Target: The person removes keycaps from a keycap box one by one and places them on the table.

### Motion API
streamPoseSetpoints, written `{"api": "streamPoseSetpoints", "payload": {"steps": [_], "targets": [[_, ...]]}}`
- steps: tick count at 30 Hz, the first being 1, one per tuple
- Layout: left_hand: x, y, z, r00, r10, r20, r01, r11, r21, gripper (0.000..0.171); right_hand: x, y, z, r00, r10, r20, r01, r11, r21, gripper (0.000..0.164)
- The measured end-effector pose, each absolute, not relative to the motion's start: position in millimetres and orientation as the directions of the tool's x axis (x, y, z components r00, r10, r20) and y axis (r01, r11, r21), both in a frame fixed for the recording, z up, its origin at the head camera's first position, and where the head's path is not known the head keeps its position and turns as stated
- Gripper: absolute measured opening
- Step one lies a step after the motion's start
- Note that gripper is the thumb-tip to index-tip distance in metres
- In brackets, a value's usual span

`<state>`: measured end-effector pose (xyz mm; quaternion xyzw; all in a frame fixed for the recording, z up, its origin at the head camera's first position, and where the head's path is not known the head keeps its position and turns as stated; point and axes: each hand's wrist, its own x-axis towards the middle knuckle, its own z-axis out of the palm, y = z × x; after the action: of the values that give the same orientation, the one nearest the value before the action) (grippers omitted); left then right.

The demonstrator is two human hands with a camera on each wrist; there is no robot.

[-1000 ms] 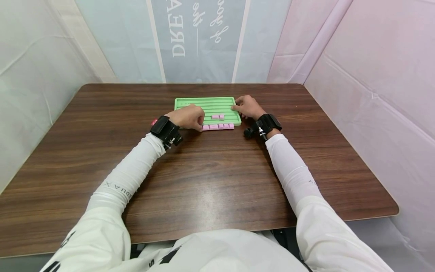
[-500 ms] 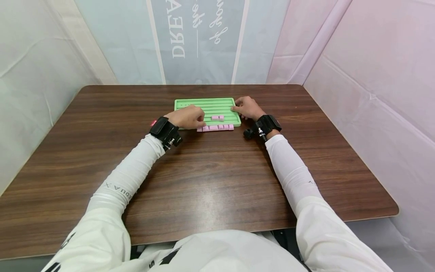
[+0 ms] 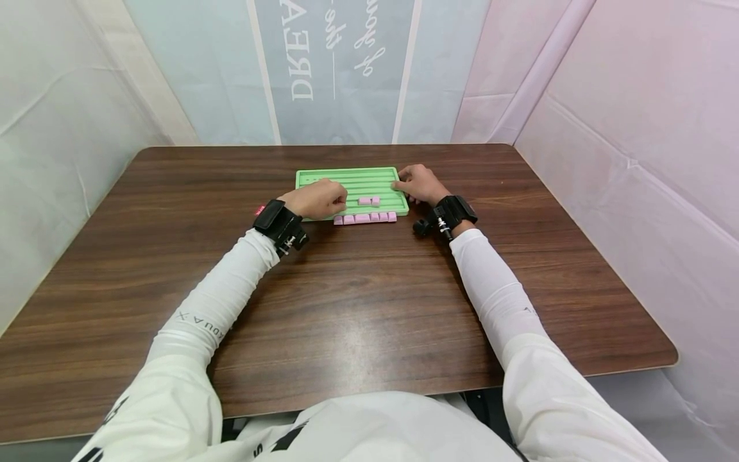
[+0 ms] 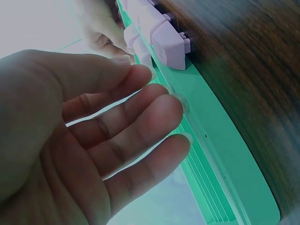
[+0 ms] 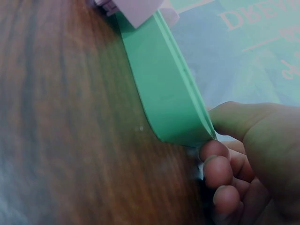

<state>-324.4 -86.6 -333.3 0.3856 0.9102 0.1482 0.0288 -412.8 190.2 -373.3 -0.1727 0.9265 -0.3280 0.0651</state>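
A green ridged tray (image 3: 355,174) lies toward the back of the table. Along its front edge runs a row of several pink keycaps (image 3: 362,219), and two more keycaps (image 3: 365,201) sit inside. My left hand (image 3: 319,197) hovers over the tray's front left part. Up close in the left wrist view, that hand (image 4: 108,126) has thumb and index tips together, the other fingers loosely bent, and no object showing between them. My right hand (image 3: 424,184) grips the tray's right end. In the right wrist view its thumb lies over the tray's rim (image 5: 187,89), fingers bent at the corner.
The brown wooden table (image 3: 352,308) extends to both sides and toward me. A printed curtain (image 3: 340,77) hangs behind it, and a pale sheet (image 3: 641,128) hangs at the right. Black camera straps (image 3: 281,221) circle both wrists.
My left hand has drawn slightly back from the row of keycaps, so its leftmost keycap now shows. The right hand stays on the tray's right end.
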Motion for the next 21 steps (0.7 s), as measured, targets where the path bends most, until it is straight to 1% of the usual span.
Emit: {"api": "streamPoseSetpoints", "payload": {"steps": [15,18,21], "targets": [[-330.0,-90.4,-334.4,-0.691,0.718,0.086,0.705,0.641,0.304,0.034,-416.6,190.9,-372.9,-0.929,-0.37,-0.012,-0.282,0.729,-0.624,0.055],[-331.3,-91.9,-335.7,-0.697,0.712,0.086,0.699,0.648,0.302,0.029,-418.1,190.4,-373.9,-0.931,-0.365,-0.013,-0.276,0.727,-0.629,0.054],[-330.9,-94.6,-336.6,-0.706,0.703,0.085,0.689,0.656,0.309,0.019,-418.0,189.3,-374.0,-0.933,-0.36,-0.009,-0.274,0.725,-0.632,0.053]]}}
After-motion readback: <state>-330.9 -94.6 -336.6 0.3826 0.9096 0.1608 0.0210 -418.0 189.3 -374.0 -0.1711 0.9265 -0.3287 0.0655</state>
